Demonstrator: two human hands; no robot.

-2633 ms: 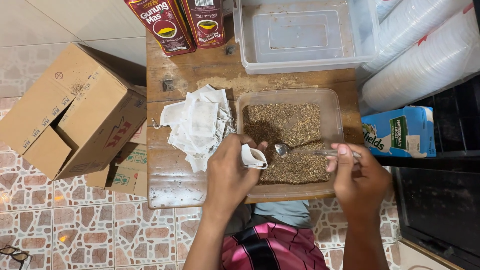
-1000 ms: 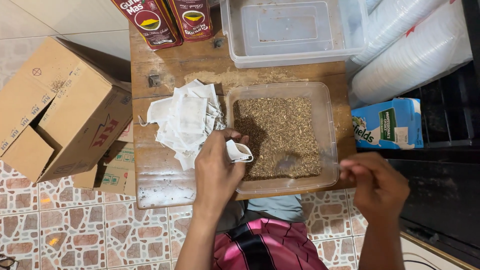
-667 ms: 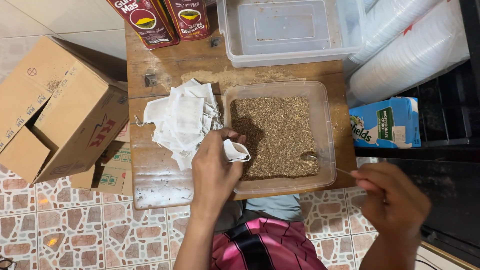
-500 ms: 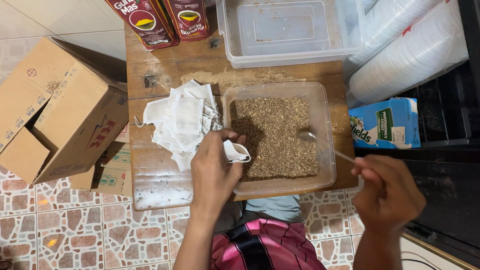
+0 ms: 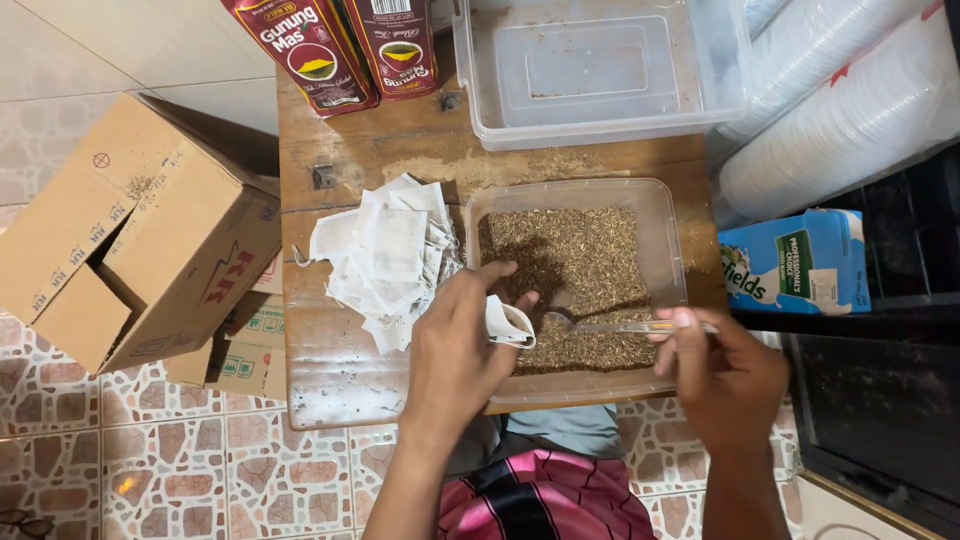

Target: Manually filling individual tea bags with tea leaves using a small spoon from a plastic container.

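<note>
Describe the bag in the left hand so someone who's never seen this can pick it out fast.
Start at the wooden table and find the clear tub of loose tea near its front edge. At the tub's left rim, the left hand pinches one small white filter bag. Unlike the flat bags in the white pile beside it, this one is held open, mouth toward the spoon.

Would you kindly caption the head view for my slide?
Left hand holds an open white filter bag while right hand brings a spoon over loose tea.
</note>
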